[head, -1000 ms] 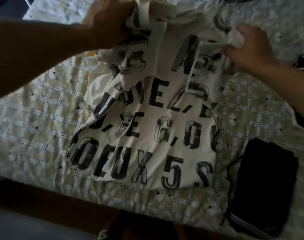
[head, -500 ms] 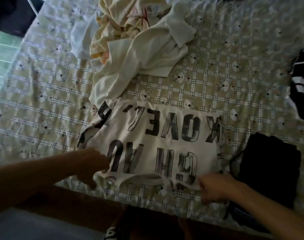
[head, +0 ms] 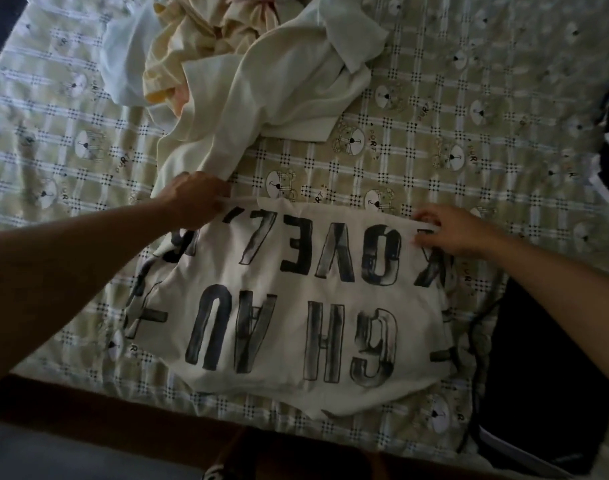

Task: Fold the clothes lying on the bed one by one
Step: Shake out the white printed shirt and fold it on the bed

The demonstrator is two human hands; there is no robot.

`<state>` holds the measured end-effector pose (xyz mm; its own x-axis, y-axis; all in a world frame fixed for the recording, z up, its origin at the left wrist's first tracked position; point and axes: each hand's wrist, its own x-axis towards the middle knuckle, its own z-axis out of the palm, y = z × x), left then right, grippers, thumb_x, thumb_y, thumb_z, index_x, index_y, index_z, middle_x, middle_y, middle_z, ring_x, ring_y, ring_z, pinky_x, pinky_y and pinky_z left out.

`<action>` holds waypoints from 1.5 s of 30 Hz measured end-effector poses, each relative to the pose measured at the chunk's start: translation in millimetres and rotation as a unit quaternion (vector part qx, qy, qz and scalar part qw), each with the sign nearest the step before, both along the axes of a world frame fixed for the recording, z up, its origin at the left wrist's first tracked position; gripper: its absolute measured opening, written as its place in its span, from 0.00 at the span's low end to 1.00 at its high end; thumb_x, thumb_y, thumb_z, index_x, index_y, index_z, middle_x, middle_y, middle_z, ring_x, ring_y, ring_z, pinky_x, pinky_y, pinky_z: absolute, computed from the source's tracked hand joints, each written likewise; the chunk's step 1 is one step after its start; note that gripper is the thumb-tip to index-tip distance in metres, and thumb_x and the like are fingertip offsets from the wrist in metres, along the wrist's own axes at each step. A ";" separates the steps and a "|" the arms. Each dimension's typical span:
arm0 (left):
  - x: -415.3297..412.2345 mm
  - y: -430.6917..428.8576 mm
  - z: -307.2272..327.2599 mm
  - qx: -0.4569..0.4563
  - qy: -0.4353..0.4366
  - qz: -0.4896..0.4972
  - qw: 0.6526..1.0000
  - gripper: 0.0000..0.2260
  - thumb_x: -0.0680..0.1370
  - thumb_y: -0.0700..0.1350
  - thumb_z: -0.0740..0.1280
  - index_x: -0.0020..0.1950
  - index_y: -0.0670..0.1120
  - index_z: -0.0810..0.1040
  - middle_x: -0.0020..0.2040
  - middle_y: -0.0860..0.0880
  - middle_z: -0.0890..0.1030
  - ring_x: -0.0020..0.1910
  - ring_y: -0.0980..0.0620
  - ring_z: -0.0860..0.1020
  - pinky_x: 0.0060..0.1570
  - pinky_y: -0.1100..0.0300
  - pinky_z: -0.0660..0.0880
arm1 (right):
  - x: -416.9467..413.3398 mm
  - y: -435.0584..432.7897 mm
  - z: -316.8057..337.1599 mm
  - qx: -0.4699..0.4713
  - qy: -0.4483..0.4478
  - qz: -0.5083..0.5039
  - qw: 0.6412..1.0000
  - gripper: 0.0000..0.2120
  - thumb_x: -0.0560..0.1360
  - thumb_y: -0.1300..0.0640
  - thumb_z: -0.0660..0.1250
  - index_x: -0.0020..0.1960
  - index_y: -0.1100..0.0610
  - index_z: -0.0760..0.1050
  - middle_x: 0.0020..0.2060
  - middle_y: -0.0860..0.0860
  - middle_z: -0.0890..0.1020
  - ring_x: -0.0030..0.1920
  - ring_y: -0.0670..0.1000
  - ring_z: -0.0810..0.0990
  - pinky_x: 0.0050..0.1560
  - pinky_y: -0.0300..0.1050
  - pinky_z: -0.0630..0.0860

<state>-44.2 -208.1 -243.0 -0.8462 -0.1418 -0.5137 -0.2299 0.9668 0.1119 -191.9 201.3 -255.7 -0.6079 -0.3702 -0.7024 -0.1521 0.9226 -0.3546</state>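
One head-worn wide-angle view looks from the near edge of the bed (head: pixel 434 140), forward and steeply down across it. It sits close: the printed shirt (head: pixel 296 323) fills the near middle, with the left hand (head: pixel 192 199) and right hand (head: pixel 448 230) reaching in from the near corners. The pile of pale clothes (head: pixel 279 81) meets the far edge, and a dark folded garment (head: pixel 538 375) lies near right.

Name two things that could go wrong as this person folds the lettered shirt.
The left hand grips the far edge of the lettered shirt right beside the unfolded pile, so it may snag a cream garment. Fabric sticks out crumpled on the shirt's left side, so the next fold could come out lopsided.
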 end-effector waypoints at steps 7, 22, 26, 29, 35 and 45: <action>-13.9 -48.0 28.0 0.060 0.079 0.029 0.995 0.08 0.80 0.40 0.67 0.55 0.42 0.84 0.47 0.41 0.82 0.47 0.44 0.79 0.49 0.52 0.74 | -37.3 19.6 19.9 -0.039 -0.052 -0.043 0.997 0.05 0.73 0.51 0.74 0.44 0.51 0.80 0.38 0.53 0.80 0.39 0.53 0.77 0.40 0.45 0.69; -30.6 -93.8 49.4 0.026 0.110 0.023 0.993 0.07 0.75 0.41 0.75 0.51 0.44 0.85 0.45 0.45 0.84 0.45 0.48 0.80 0.54 0.54 0.74 | -36.9 15.9 -13.1 -0.050 0.093 -0.161 0.981 0.23 0.75 0.43 0.70 0.56 0.63 0.79 0.37 0.57 0.76 0.36 0.55 0.73 0.35 0.46 0.65; -30.3 -88.5 39.0 -0.007 0.189 0.107 0.976 0.07 0.78 0.40 0.70 0.55 0.42 0.84 0.53 0.41 0.84 0.52 0.41 0.81 0.57 0.52 0.75 | -31.1 3.2 -14.3 -0.100 0.100 -0.243 0.960 0.21 0.74 0.45 0.72 0.56 0.62 0.78 0.42 0.56 0.80 0.39 0.53 0.76 0.38 0.45 0.72; -15.0 -63.5 17.2 -0.033 0.266 0.215 0.939 0.07 0.80 0.43 0.66 0.54 0.40 0.80 0.55 0.39 0.81 0.53 0.43 0.77 0.51 0.54 0.72 | -19.9 13.1 -27.9 -0.144 0.040 -0.361 0.921 0.36 0.63 0.35 0.77 0.61 0.57 0.77 0.56 0.56 0.82 0.53 0.58 0.81 0.53 0.53 0.79; 7.9 -27.3 -21.8 0.092 0.112 0.405 0.903 0.29 0.81 0.66 0.56 0.47 0.40 0.79 0.40 0.41 0.79 0.38 0.43 0.78 0.36 0.56 0.75 | 31.9 39.3 -27.9 -0.213 -0.154 -0.442 0.858 0.37 0.53 0.40 0.82 0.59 0.53 0.79 0.57 0.53 0.83 0.55 0.57 0.82 0.55 0.55 0.78; -20.7 -57.0 -17.1 0.041 0.204 0.458 0.864 0.18 0.82 0.53 0.61 0.60 0.41 0.80 0.58 0.39 0.81 0.55 0.41 0.79 0.53 0.51 0.75 | 95.8 45.0 -41.7 -0.266 -0.174 -0.449 0.835 0.20 0.68 0.57 0.78 0.57 0.57 0.78 0.56 0.55 0.82 0.48 0.52 0.82 0.39 0.43 0.84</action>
